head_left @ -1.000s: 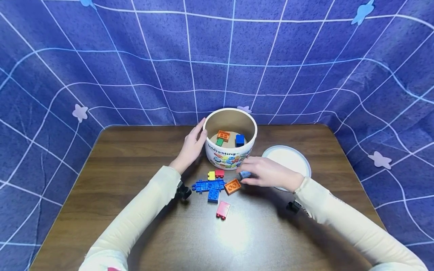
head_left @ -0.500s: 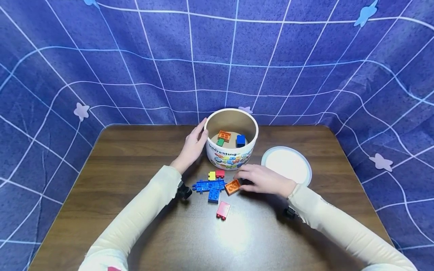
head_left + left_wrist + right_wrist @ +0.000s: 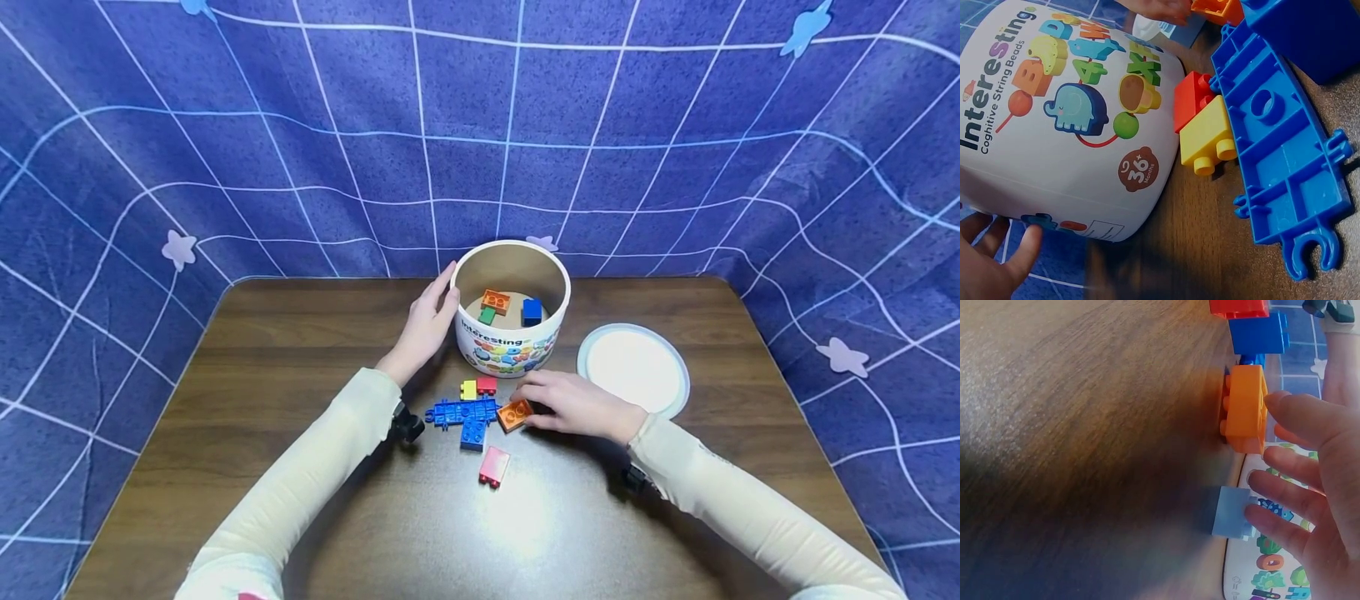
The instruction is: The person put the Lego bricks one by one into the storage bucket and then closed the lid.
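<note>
In the head view my left hand (image 3: 422, 332) rests against the left side of a white printed bucket (image 3: 502, 350), fingers near its rim. My right hand (image 3: 573, 406) is over the table, thumb and forefinger at the right end of an orange building brick (image 3: 513, 416). The right wrist view shows the thumb tip at the edge of that orange brick (image 3: 1246, 409), which lies studs down on the wood. Below the other fingers, a light blue brick (image 3: 1230, 512) sits beside the bucket. An orange brick (image 3: 495, 301), a green one (image 3: 487, 316) and a blue one (image 3: 532, 312) lie inside the bucket.
Left of the orange brick lies a hooked blue base (image 3: 453, 412), with a blue brick (image 3: 472, 435) against it. Yellow (image 3: 468, 389) and red (image 3: 487, 385) bricks stand behind. Nearer is a pinkish-red brick (image 3: 493, 465). A white round lid (image 3: 633, 367) lies to the right.
My right hand has moved left and nearer to me, from the light blue brick to the orange brick. The left hand has stayed at the bucket.
</note>
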{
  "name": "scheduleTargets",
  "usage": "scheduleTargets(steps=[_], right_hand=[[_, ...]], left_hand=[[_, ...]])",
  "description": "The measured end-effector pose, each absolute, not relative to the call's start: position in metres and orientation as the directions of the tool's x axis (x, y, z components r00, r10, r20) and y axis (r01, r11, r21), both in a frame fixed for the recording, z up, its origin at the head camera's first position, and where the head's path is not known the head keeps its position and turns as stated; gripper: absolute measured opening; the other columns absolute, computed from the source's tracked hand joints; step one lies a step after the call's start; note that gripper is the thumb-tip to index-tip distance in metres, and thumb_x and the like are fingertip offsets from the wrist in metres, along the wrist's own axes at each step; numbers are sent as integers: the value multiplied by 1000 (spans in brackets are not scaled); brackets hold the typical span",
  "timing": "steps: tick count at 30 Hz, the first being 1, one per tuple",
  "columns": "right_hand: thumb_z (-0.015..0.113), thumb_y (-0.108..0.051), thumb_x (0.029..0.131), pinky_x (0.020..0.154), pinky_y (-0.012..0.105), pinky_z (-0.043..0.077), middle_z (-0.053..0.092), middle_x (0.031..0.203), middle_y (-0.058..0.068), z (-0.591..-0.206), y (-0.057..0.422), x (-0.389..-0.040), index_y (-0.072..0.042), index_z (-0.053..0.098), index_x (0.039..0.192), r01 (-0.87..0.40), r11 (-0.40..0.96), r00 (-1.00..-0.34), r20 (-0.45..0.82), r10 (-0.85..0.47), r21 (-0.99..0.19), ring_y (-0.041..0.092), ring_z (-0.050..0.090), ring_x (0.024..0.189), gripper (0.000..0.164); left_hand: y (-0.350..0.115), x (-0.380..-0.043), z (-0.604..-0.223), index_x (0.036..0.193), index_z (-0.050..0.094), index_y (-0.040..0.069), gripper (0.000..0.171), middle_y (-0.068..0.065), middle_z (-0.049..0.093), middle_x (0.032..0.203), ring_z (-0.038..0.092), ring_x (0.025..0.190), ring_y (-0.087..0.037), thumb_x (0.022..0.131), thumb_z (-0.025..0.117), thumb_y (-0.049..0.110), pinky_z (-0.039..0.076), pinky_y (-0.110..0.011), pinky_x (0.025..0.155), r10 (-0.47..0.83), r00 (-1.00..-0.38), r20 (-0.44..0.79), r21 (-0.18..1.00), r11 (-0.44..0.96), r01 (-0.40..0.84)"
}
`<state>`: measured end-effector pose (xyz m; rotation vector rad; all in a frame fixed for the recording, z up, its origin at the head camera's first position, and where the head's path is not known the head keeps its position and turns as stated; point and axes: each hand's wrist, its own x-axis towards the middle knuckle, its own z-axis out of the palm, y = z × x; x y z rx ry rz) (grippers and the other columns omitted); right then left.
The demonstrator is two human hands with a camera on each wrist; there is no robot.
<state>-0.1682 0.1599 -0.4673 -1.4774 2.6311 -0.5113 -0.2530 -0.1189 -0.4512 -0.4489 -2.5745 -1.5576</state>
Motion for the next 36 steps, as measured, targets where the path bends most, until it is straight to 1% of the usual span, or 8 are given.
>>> scheduleTargets(steps=[3,9,17,21,25,30,36], right_hand=[[76,-26,97,89,37,59,67,114,3,-467,158,-168,-11,72,125,-813,481,-533,87,-842,-328,17,65,101,32],[76,-27,97,91,38,59,68,114,4,-466,154,-169,-10,72,125,-809,503,-539,41,-841,-303,19,65,102,34],[77,-25,96,87,37,59,68,112,4,-466,153,-169,-11,73,123,-808,512,-543,30,-839,-290,19,64,99,31],[78,-24,96,87,37,60,68,113,4,-467,154,-169,-12,72,125,-804,518,-547,22,-837,-291,19,65,100,32],[79,-21,95,88,37,60,70,112,5,-466,157,-169,-9,72,124,-801,522,-551,20,-834,-295,19,68,99,32],[79,-20,94,85,36,61,70,108,5,-464,160,-170,-8,74,121,-799,523,-554,26,-832,-297,17,68,93,30],[78,-21,95,89,37,61,70,113,5,-457,164,-169,-10,73,123,-798,525,-557,29,-830,-296,18,69,99,30]], left_hand=[[-119,-253,-452,165,32,13,56,-12,34,168,32,155,-29,113,43,31,32,-48,124,201,-950,237,852,428,303],[-119,-255,-452,165,32,15,55,-11,34,168,32,155,-28,113,43,31,31,-48,125,201,-950,239,851,427,305],[-119,-255,-452,164,33,12,55,-12,34,168,32,155,-29,113,43,29,30,-48,125,204,-947,247,851,422,313],[-119,-254,-452,164,33,13,55,-12,34,168,32,155,-29,113,43,30,31,-48,125,203,-948,245,851,424,311],[-119,-254,-452,165,33,14,55,-12,35,167,33,154,-29,113,43,31,32,-49,124,201,-949,245,849,427,310],[-119,-254,-452,165,33,16,55,-12,35,167,33,154,-29,113,43,31,31,-49,125,195,-951,239,847,438,303],[-119,-255,-453,164,33,13,55,-12,34,168,32,155,-29,113,44,29,31,-50,125,198,-952,233,848,437,299]])
